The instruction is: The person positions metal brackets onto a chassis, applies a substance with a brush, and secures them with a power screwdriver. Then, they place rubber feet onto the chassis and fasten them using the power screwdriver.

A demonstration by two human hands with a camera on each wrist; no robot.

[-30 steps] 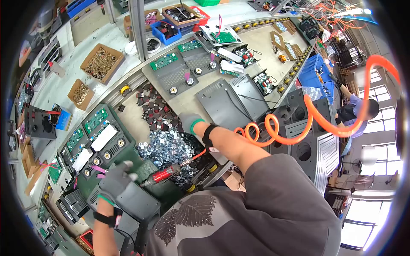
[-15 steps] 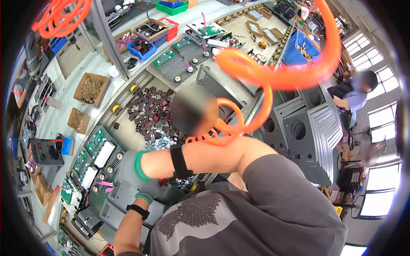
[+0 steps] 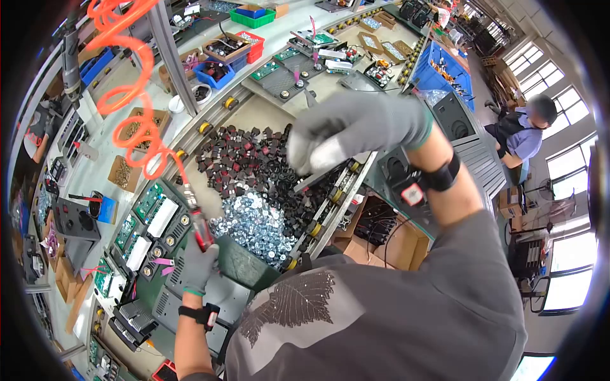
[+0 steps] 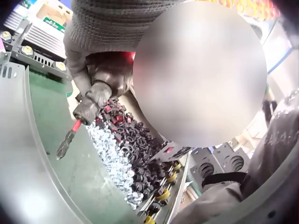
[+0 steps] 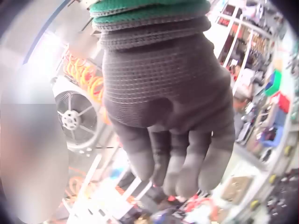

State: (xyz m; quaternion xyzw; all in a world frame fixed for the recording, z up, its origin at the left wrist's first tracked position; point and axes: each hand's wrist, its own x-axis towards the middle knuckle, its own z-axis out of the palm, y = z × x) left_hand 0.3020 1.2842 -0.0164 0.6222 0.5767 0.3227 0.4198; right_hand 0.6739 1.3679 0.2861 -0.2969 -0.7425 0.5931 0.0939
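Observation:
My gloved left hand (image 3: pixel 198 263) grips a red air screwdriver (image 3: pixel 202 232), its orange coiled hose running up from the top. In the left wrist view the bit (image 4: pixel 65 145) points down over a green surface (image 4: pixel 56 172). Beneath this hand lies a dark grey metal panel (image 3: pixel 219 289), beside green circuit boards (image 3: pixel 149 198) and white connector strips. My gloved right hand (image 3: pixel 359 127) is raised above the piles of parts, fingers bent loosely downward; nothing shows in its grasp in the right wrist view. A narrow grey metal edge (image 3: pixel 318 180) appears just below its fingertips.
A heap of shiny small pieces (image 3: pixel 254 223) and a pile of black and red parts (image 3: pixel 232 155) cover the line, bordered by yellow rollers (image 3: pixel 314 228). Cardboard boxes (image 3: pixel 124 171) of small metal parts stand left. Another person (image 3: pixel 524 133) is at right. The orange hose (image 3: pixel 136 95) hangs overhead.
The screwdriver, earlier lying by the shiny heap, is now upright in my left hand. My right hand crossed over to the left hand, then drew back right and up. The hose swung left.

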